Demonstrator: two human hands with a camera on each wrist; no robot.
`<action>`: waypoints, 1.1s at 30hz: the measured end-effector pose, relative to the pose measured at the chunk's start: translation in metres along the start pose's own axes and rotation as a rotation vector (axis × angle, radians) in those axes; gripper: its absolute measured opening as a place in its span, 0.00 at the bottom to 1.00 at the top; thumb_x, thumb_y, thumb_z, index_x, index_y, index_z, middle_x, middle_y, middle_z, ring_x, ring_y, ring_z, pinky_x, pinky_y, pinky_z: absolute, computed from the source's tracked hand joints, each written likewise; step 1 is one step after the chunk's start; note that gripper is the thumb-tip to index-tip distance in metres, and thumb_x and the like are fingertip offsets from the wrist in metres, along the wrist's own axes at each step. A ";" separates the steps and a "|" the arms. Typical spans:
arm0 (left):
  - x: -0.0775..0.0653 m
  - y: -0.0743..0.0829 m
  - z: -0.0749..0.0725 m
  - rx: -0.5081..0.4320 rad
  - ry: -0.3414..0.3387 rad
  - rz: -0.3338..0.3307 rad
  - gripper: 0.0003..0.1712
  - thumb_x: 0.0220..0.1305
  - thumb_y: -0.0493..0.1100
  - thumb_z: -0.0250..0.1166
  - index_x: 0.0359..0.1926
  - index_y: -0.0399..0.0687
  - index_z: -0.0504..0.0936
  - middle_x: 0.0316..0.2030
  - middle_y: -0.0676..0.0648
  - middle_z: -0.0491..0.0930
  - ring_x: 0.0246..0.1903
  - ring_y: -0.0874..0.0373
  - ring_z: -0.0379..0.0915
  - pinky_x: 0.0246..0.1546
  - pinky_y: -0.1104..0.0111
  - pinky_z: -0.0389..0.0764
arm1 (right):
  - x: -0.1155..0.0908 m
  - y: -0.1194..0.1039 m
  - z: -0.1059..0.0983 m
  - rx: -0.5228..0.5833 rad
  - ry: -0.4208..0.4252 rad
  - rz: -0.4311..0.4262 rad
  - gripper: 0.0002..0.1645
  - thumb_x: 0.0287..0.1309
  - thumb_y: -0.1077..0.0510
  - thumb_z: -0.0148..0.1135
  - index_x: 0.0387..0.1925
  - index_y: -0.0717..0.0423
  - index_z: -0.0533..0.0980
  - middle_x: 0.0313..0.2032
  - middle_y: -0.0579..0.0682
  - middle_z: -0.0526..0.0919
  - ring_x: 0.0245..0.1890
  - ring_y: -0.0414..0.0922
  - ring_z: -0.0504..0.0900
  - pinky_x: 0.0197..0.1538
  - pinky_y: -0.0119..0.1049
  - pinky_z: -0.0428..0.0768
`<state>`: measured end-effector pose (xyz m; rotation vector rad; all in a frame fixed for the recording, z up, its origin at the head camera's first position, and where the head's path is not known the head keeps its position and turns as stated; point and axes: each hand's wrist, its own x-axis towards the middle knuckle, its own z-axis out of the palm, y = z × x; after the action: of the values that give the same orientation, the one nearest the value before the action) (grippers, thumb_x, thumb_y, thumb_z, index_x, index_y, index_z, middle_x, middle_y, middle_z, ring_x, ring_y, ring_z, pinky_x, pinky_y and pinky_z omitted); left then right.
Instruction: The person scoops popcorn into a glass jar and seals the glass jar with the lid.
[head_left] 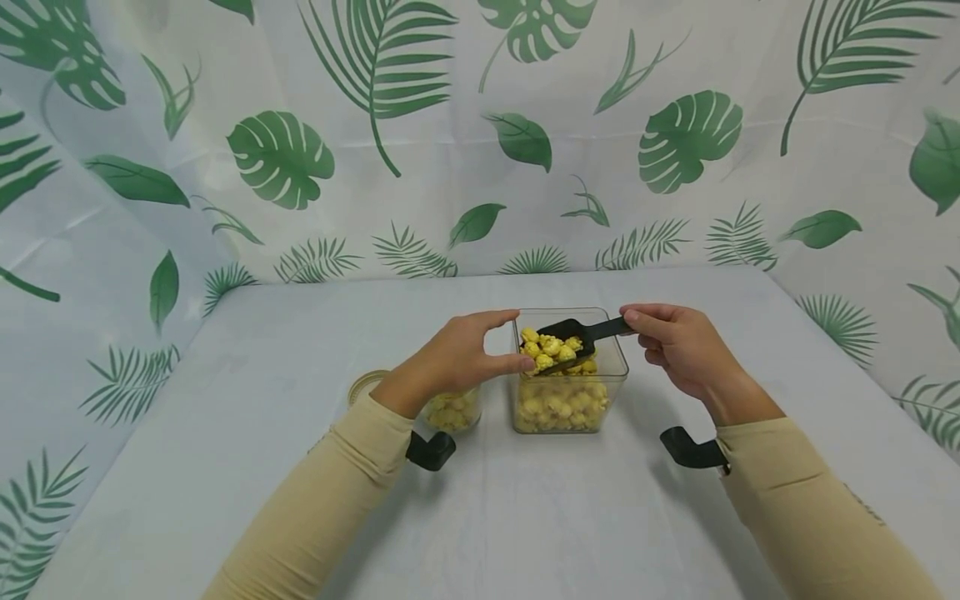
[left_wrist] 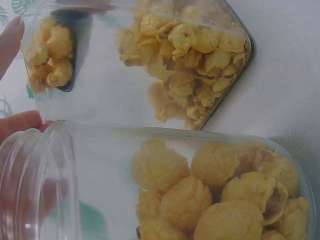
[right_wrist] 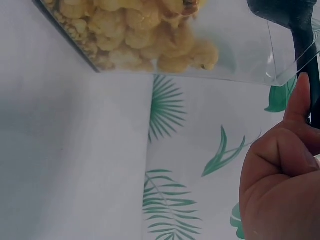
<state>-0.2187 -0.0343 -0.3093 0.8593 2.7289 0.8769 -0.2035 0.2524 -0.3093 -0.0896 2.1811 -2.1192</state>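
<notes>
Yellow popcorn (head_left: 564,407) fills the lower part of a clear square container (head_left: 617,367). My right hand (head_left: 682,346) pinches the handle of a black scoop (head_left: 604,328), whose bowl carries several popcorn pieces over the container's opening. At the container's left rim rests my left hand (head_left: 476,350), thumb and forefinger spread fairly straight. Below that hand and partly hidden by it stands a clear round jar (head_left: 465,414). In the left wrist view the jar (left_wrist: 107,145) shows a threaded neck and larger popcorn pieces (left_wrist: 229,219) inside.
A gold-rimmed round lid (head_left: 360,386) lies left of the jar, partly behind the left wrist. White cloth covers the table (head_left: 555,517). Behind it hangs a leaf-patterned backdrop (head_left: 585,158). Black wrist mounts (head_left: 431,451) stick out from both sleeves.
</notes>
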 end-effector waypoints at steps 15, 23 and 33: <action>0.000 -0.002 0.001 -0.001 0.009 0.008 0.50 0.45 0.75 0.53 0.66 0.57 0.57 0.62 0.52 0.60 0.61 0.57 0.55 0.57 0.60 0.61 | 0.000 0.000 -0.009 0.028 0.011 -0.003 0.05 0.56 0.54 0.60 0.33 0.48 0.80 0.24 0.44 0.78 0.18 0.39 0.57 0.23 0.35 0.51; 0.000 -0.002 0.001 -0.016 0.008 0.004 0.49 0.46 0.74 0.54 0.66 0.58 0.57 0.62 0.52 0.60 0.61 0.57 0.54 0.57 0.60 0.62 | 0.002 0.000 -0.007 0.003 0.038 0.007 0.06 0.55 0.53 0.60 0.34 0.48 0.79 0.25 0.44 0.79 0.19 0.39 0.58 0.22 0.30 0.58; 0.000 -0.001 0.001 -0.009 0.006 -0.003 0.48 0.47 0.74 0.54 0.66 0.60 0.57 0.62 0.53 0.60 0.61 0.58 0.55 0.57 0.61 0.62 | 0.003 0.000 -0.002 -0.010 0.121 0.007 0.11 0.53 0.51 0.61 0.37 0.51 0.77 0.27 0.45 0.79 0.23 0.40 0.62 0.24 0.29 0.63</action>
<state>-0.2184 -0.0341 -0.3109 0.8525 2.7283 0.8921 -0.2068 0.2536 -0.3097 0.0470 2.2536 -2.1643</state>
